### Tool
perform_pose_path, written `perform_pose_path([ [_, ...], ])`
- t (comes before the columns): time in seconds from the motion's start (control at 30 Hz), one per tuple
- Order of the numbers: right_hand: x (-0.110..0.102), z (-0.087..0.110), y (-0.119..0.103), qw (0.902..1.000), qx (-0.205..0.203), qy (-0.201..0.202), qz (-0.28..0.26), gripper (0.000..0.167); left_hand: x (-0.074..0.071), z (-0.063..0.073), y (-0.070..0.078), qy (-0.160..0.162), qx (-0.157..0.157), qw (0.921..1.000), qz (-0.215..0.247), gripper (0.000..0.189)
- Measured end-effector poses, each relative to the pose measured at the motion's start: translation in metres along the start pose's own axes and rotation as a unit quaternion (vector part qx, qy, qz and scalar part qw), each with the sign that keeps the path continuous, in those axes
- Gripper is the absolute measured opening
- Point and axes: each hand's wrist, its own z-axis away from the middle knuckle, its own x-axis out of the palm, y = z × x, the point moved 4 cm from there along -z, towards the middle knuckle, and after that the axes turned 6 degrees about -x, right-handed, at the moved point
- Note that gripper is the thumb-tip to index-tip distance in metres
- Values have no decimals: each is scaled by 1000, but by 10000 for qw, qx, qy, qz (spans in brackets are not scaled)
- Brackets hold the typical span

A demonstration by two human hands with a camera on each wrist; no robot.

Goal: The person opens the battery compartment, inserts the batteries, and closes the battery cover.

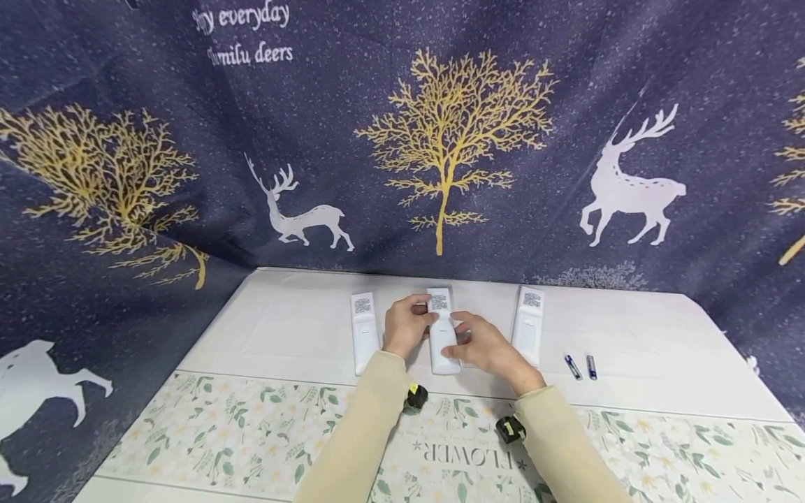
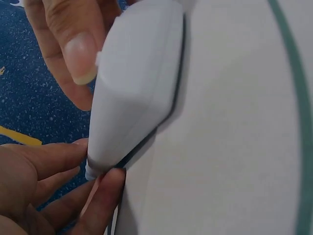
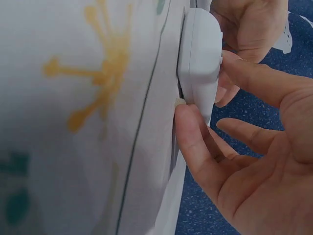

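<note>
A white remote control [image 1: 444,353] lies back side up on the table, a printed code label at its far end. My left hand [image 1: 405,323] holds it by the far left side, thumb and fingers at the edge. From the right, my right hand [image 1: 487,346] holds the same remote, thumb over the back near the lower part and fingers along the right edge. In the left wrist view the remote [image 2: 137,73] shows its rounded end, with left fingertips pinching its lower corner. The right wrist view shows right fingertips against the remote's side [image 3: 200,54]; its front is hidden.
A second white remote [image 1: 365,342] lies to the left, and a third [image 1: 527,334] to the right, both back side up. Two blue batteries, one battery [image 1: 573,367] beside another battery [image 1: 591,367], lie farther right. A dark curtain [image 1: 377,258] hangs behind the table.
</note>
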Motion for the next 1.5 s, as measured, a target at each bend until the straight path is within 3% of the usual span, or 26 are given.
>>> perform_pose_path([
  [0.2, -3, 0, -4, 9994, -70, 15, 350, 72, 1, -1, 2, 20, 172, 9998, -68, 38],
  [0.63, -9, 1, -4, 9991, -133, -47, 403, 67, 3, -2, 6, -36, 222, 9991, -349, 34],
  [0.87, -6, 5, -1, 9990, -149, -191, 365, 66, -2, 3, 7, 698, 470, 9954, -462, 31],
  [1.0, -7, 7, -2, 9991, -133, -181, 358, 65, -2, 5, 10, 802, 687, 9943, -174, 32],
  [1.17, -10, 9, -2, 9992, -234, -99, 315, 64, 2, 7, 13, 643, 734, 9952, 37, 33],
  [1.3, -16, 12, -1, 9994, -201, 17, 292, 64, 7, 9, 14, 207, 534, 9974, 431, 40],
  [1.5, -31, 19, -5, 9992, -78, 172, 344, 63, 18, 14, 24, -212, 353, 9943, 980, 42],
])
